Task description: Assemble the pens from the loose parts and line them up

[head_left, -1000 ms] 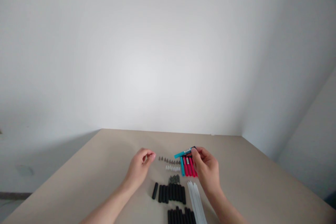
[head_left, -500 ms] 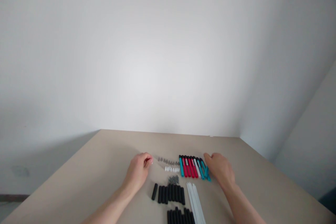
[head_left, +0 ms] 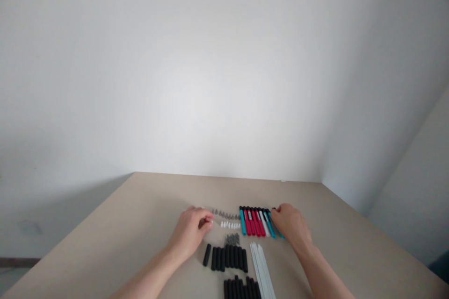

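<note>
My left hand is closed in a pinch, with a small white piece just showing at its fingertips. To its right lies a row of small white plastic pieces, and behind them a row of small grey pieces, too small to name. My right hand is closed over the rightmost teal pen barrel, hiding most of it. Beside that hand, red, white and teal pen barrels with black ends lie side by side.
Nearer me are metal springs, several black tubes, a second black group and a bundle of thin white rods. A wall stands behind the beige table.
My left hand has moved right, towards the small white pieces. My right hand has shifted slightly left over the end barrel, and the crossed teal barrels now lie more parallel.
</note>
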`<act>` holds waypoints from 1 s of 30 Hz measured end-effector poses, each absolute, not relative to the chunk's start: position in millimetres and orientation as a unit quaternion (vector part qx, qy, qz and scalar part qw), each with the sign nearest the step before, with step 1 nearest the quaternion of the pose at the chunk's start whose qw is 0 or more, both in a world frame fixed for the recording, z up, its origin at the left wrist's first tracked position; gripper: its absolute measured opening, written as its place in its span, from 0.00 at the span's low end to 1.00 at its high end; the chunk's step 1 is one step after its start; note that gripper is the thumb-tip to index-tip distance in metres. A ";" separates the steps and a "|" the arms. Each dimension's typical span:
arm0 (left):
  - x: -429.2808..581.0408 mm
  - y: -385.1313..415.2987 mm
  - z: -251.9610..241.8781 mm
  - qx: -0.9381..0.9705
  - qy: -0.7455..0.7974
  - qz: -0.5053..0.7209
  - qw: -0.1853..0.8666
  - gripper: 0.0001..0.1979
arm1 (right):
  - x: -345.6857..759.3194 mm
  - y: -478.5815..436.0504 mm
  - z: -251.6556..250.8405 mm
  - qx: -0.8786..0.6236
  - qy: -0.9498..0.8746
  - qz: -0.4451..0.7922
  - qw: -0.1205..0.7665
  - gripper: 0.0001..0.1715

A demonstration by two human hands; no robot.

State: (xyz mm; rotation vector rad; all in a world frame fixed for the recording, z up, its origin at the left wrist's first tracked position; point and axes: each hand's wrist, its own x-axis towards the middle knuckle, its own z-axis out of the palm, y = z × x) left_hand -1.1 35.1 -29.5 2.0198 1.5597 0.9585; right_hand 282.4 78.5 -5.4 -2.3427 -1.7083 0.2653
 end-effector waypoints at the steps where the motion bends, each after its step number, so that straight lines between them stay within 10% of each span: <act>1: -0.9 35.1 -29.9 0.721 0.560 0.348 0.213 0.09 | 281.5 78.5 -5.4 -0.799 -0.584 0.090 0.115 0.19; 30: 3.0 24.9 -17.9 0.777 0.510 0.312 0.197 0.11 | 280.6 74.4 -5.5 -0.784 -0.600 0.072 0.141 0.17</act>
